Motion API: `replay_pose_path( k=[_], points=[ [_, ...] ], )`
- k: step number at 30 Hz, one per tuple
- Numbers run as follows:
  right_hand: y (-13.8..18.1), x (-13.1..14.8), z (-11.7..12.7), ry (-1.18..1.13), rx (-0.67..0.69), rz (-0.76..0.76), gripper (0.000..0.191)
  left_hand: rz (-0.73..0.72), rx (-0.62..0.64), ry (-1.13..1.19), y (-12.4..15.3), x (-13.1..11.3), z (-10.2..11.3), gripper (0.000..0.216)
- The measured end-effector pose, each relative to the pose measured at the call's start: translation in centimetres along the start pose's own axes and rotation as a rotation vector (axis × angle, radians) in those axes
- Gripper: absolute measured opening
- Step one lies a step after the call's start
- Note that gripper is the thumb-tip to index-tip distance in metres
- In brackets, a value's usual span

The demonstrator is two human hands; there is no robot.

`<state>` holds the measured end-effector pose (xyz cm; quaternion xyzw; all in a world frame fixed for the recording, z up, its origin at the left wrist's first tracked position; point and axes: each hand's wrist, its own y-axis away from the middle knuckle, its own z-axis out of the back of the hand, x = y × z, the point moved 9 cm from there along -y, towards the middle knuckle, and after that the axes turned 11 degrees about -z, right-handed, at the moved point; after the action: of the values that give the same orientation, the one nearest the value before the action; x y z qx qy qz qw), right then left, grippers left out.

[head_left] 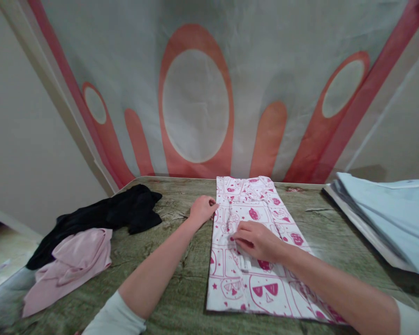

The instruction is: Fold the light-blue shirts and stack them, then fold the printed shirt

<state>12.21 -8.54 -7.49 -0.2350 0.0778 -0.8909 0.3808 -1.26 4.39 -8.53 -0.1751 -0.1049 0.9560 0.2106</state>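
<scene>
A white garment with pink cartoon prints (254,260) lies folded into a long strip on the green wood-grain table (181,288). My left hand (202,208) pinches the garment's left edge near its far end, fingers closed on the cloth. My right hand (256,241) rests on the middle of the garment, fingers curled and pressing down on the fabric.
A black garment (115,215) and a pale pink garment (73,265) lie heaped at the table's left edge. A stack of light blue and grey folded cloth (387,218) sits at the right. A grey and orange patterned sheet (195,93) hangs behind the table.
</scene>
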Motion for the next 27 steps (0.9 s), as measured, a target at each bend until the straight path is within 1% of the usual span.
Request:
replay_pose_path(
  k=[2,5,8,11,13,15,17,19,23,27],
  points=[
    [0.2,0.6,-0.1,-0.01,0.028,0.051,0.017,0.032,0.027,-0.031,-0.6,0.2,-0.2,0.021],
    [0.3,1.1,-0.1,-0.034,0.051,0.073,0.019,0.055,0.04,-0.101,-1.2,0.3,-0.3,0.02],
    [0.3,1.3,-0.1,-0.068,0.069,0.067,0.019,0.068,0.049,-0.146,-1.3,0.6,-0.2,0.018],
    [0.3,1.1,-0.2,-0.102,0.085,0.043,0.016,0.104,0.038,-0.176,-1.0,1.6,0.2,0.018],
    [0.2,0.9,-0.3,-0.125,0.102,0.03,0.013,0.087,0.021,-0.162,-0.9,2.1,0.5,0.018],
    [0.2,0.7,-0.5,-0.146,0.116,0.023,0.012,-0.008,-0.01,-0.118,-0.9,1.7,0.8,0.019],
    [0.2,0.7,-0.5,-0.158,0.125,0.023,0.011,-0.124,-0.048,-0.068,-1.0,0.7,0.9,0.02],
    [0.2,0.7,-0.4,-0.168,0.128,0.025,0.011,-0.177,-0.069,-0.038,-1.1,-0.1,0.6,0.021],
    [0.3,1.0,-0.1,-0.21,0.14,0.043,0.011,-0.144,-0.052,-0.071,-1.3,-0.6,-0.6,0.02],
    [0.4,1.3,-0.1,-0.243,0.163,0.068,0.019,-0.067,-0.044,-0.119,-1.2,-0.4,-0.8,0.017]
  ],
)
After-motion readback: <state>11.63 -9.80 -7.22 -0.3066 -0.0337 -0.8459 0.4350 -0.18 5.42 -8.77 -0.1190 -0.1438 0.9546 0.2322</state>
